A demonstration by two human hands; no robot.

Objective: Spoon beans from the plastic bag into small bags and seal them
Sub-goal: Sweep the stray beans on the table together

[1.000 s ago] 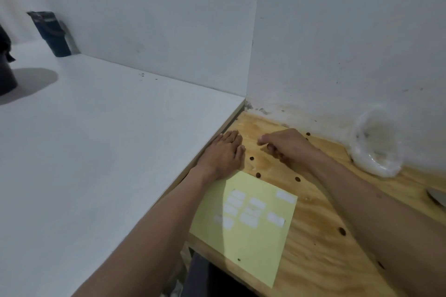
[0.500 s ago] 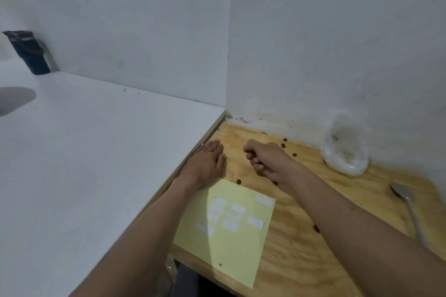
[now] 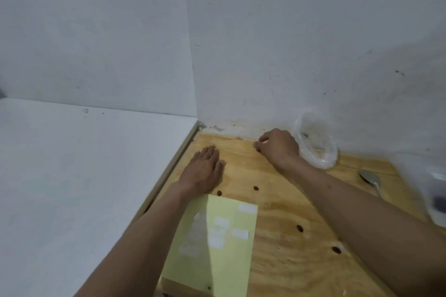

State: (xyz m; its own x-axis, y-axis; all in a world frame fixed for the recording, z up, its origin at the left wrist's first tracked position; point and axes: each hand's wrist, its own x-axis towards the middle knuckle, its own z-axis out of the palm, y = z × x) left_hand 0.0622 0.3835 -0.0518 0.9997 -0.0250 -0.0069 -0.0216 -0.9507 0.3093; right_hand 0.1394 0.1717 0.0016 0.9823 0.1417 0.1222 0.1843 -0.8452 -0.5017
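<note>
On the plywood table (image 3: 277,260), left hand (image 3: 202,171) lies flat; right hand (image 3: 280,147) fingers curled, grip unclear.

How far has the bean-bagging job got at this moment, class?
Done: nothing shows finished; no filled small bag is in view. In hand: the right hand pinches at a loose bean by the wall; the left hand rests flat. Left: stray beans dot the board, the spoon lies idle.

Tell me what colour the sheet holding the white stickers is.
Pale yellow-green sheet, shown in the head view.
</note>
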